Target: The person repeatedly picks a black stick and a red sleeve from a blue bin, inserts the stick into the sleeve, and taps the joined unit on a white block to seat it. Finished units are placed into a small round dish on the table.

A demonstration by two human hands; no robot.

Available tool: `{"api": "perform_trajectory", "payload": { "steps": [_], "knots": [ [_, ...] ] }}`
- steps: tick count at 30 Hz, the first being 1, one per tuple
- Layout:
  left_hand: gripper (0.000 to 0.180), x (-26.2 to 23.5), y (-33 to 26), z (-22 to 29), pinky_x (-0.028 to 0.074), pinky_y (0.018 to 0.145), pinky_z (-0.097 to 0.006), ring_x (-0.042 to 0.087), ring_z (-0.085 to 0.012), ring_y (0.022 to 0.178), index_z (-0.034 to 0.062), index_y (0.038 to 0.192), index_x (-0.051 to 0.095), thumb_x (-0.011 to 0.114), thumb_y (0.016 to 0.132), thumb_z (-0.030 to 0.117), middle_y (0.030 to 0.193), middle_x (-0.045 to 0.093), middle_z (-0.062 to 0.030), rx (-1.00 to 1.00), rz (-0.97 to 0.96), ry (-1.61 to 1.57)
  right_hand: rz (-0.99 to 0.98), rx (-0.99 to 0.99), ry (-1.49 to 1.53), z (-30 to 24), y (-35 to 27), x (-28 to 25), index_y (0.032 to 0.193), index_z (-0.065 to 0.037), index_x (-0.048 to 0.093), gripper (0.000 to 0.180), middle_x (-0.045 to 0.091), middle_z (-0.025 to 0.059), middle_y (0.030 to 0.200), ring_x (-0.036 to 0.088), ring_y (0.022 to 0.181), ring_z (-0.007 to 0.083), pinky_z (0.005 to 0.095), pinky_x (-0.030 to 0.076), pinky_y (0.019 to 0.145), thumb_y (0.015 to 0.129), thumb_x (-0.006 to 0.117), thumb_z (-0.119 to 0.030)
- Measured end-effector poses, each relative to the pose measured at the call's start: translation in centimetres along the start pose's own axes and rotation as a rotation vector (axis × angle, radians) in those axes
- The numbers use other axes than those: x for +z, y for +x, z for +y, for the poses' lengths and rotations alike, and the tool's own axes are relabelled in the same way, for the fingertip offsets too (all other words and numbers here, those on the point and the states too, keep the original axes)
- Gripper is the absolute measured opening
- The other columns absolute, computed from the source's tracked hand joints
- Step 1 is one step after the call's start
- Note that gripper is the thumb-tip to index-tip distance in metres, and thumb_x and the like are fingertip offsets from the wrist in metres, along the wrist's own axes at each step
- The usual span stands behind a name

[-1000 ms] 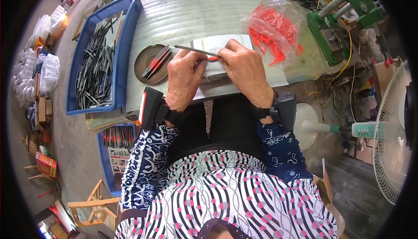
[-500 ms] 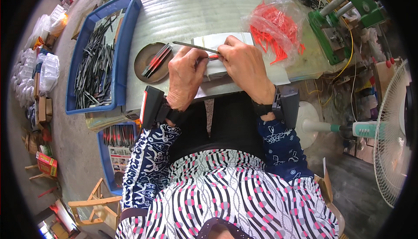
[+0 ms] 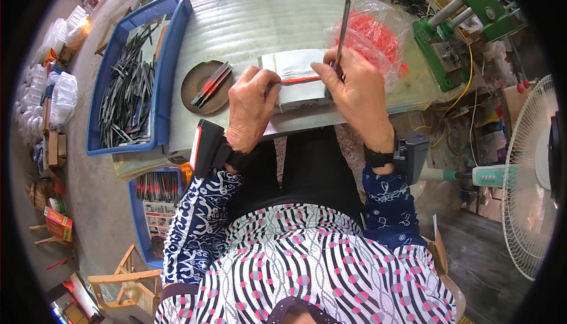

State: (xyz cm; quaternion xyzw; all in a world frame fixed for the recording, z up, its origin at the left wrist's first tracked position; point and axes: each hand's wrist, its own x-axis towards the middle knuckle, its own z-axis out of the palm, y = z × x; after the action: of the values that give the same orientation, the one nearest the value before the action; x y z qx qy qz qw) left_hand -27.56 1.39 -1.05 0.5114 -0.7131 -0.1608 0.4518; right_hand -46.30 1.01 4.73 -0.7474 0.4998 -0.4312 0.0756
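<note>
Blue plastic tray (image 3: 168, 41) left of the table holds dark metal rods (image 3: 127, 88); a round brown dish (image 3: 198, 88) carries several red-tipped ones. Right hand (image 3: 354, 91) pinches a grey rod (image 3: 342, 29) upright, left hand (image 3: 254, 108) fingers closed on a red sleeve (image 3: 301, 79) over the white block (image 3: 295, 64). A clear bag (image 3: 378, 35) holds red sleeves.

left hand (image 3: 253, 107): pinches red sleeve (image 3: 300, 79) | right hand (image 3: 354, 91): grips metal rod (image 3: 342, 29) (tilted upward)

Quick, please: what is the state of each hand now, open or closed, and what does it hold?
Left hand: closed, pinching the thin red strip on the white block.
Right hand: closed, holding the dark metal rod upright.
</note>
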Motion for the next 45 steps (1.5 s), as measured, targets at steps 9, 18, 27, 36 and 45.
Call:
{"api": "perform_trajectory", "payload": {
  "steps": [9,18,27,36,45],
  "knots": [
    [0.008,0.0,0.0,-0.2,0.049,0.06,-0.031,0.062,-0.0205,0.065,0.0025,0.088,0.068,0.07,0.081,0.004,0.08,0.061,-0.0096,0.068,0.017,0.048,0.009,0.118,0.218,-0.4,0.9,2.8,0.092,0.002,0.061,0.027,0.061,0.0172,0.072,0.063,0.062,0.032,0.0381,0.048,0.055,0.089,0.07,-0.023],
    [0.007,-0.1,-0.1,-0.2,0.049,0.061,-0.031,0.061,-0.02,0.065,0.0013,0.087,0.068,0.069,0.082,0.004,0.08,0.061,-0.0095,0.04,0.008,0.024,0.137,0.106,0.393,-0.5,1.6,-1.2,0.089,0.0,0.06,0.025,0.064,0.0062,0.066,0.059,0.058,0.008,0.0245,0.045,0.052,0.093,0.068,-0.023],
    [0.004,-0.3,0.0,0.3,0.05,0.064,-0.037,0.063,-0.0303,0.071,0.0033,0.085,0.067,0.067,0.081,0.003,0.08,0.061,-0.0136,-0.045,-0.027,-0.047,-0.048,0.016,0.033,2.5,-0.1,1.6,0.097,0.003,0.061,0.028,0.063,0.0202,0.073,0.064,0.066,0.0369,0.0424,0.048,0.058,0.091,0.066,-0.024],
    [0.01,-0.3,-0.1,-0.1,0.049,0.06,-0.028,0.062,-0.0166,0.064,0.0006,0.091,0.069,0.069,0.082,0.002,0.081,0.062,-0.0093,0.029,-0.007,0.023,0.033,0.035,0.119,1.9,0.7,0.9,0.092,-0.003,0.059,0.017,0.057,0.0064,0.066,0.052,0.057,0.0113,0.028,0.043,0.053,0.093,0.068,-0.018],
    [0.008,0.0,-0.2,-0.1,0.049,0.06,-0.029,0.062,-0.0181,0.064,0.0012,0.089,0.069,0.069,0.081,0.003,0.08,0.061,-0.0094,0.032,0.012,0.016,-0.013,0.004,0.014,0.6,1.1,0.5,0.091,-0.001,0.06,0.021,0.062,0.0128,0.067,0.063,0.059,0.0272,0.0361,0.048,0.054,0.091,0.067,-0.021]
  ]
}}
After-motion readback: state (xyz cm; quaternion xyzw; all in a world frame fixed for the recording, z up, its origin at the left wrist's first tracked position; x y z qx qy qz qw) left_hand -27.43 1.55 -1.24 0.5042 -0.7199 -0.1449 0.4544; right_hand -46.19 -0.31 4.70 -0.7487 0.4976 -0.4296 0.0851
